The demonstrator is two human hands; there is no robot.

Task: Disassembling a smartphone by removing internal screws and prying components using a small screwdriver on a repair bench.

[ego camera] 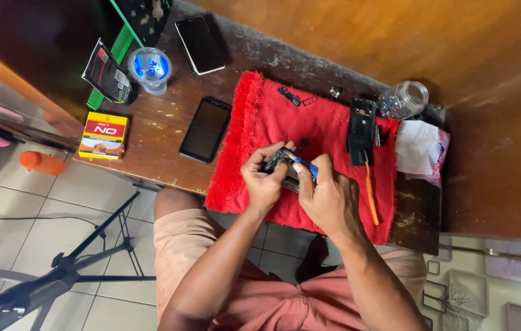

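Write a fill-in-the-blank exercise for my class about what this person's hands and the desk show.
1. Both hands work above a fluffy ____ cloth.
2. The right hand holds a tool with a ____ handle.
3. The left hand grips a small dark ____ part.
4. An ____ tool lies on the cloth.

Missing words: red; blue; phone; orange

Small dark phone part (274,160), oblong, is held tilted above the red cloth, pinched at its left end. Blue-handled tool (307,167), short and slim, is laid against the part's right end, tip touching it, handle angled down-right.
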